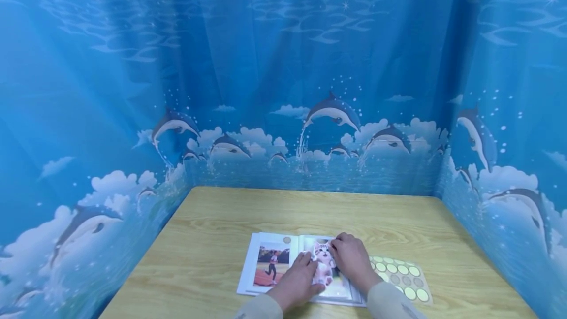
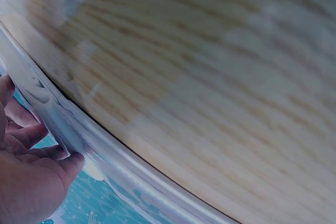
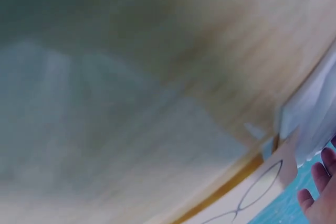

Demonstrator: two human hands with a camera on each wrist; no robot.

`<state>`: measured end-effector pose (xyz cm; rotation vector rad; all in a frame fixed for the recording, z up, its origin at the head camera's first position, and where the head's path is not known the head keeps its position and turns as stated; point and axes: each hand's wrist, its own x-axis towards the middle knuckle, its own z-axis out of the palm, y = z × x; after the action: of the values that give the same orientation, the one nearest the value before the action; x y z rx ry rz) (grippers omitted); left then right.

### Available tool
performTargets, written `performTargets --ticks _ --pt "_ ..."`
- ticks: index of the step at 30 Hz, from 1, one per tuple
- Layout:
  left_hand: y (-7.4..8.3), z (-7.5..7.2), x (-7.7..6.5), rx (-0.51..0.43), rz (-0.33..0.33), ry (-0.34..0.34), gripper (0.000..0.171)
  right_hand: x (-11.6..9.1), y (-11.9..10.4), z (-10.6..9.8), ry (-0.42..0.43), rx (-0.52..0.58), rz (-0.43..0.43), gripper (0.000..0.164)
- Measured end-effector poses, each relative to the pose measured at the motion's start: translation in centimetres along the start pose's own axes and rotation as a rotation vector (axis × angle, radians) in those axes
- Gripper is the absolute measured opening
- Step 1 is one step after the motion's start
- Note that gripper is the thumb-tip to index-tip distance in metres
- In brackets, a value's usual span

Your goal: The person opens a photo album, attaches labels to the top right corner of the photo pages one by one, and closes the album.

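Observation:
A white photo album [image 1: 248, 270] lies spread on the table. Its left page bears a photo of a runner [image 1: 273, 265] with a round sticker [image 1: 287, 240] above it. A kitten picture [image 1: 325, 260] lies on the right page under a shiny clear surface. My left hand [image 1: 298, 279] rests across the lower inner part of that page, fingers extended beside the kitten; the left wrist view shows fingers and thumb [image 2: 39, 166] spread at the page edge. My right hand [image 1: 352, 260] touches the kitten picture's upper right, fingers bent; whether they pinch it is hidden.
Right of the album, partly under the right forearm, lies a sheet of round yellow-green stickers [image 1: 405, 273]; several circles look bare. The wooden table [image 1: 212, 220] meets blue dolphin-print curtains [image 1: 266, 63] at the back and sides.

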<state>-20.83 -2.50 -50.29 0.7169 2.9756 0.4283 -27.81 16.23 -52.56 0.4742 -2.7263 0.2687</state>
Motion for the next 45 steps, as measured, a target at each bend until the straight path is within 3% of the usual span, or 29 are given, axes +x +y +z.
performTargets --ticks 10,22,37,45 --pt "-0.2 0.2 0.1 0.0 0.003 -0.001 0.069 -2.0 -0.4 -0.5 -0.062 -0.046 -0.093 0.045" --pt "0.0 -0.2 -0.3 -0.011 0.007 -0.005 0.069 -3.7 -0.8 -1.4 -0.163 0.093 -0.038 0.06" --pt "0.1 -0.4 -0.1 0.031 0.008 -0.003 0.068 -3.0 -1.0 -1.3 -0.207 0.135 -0.002 0.067" --pt "0.0 -0.2 0.0 0.005 -0.006 -0.017 0.069 -2.3 -1.1 -1.0 -0.209 0.112 -0.011 0.067"
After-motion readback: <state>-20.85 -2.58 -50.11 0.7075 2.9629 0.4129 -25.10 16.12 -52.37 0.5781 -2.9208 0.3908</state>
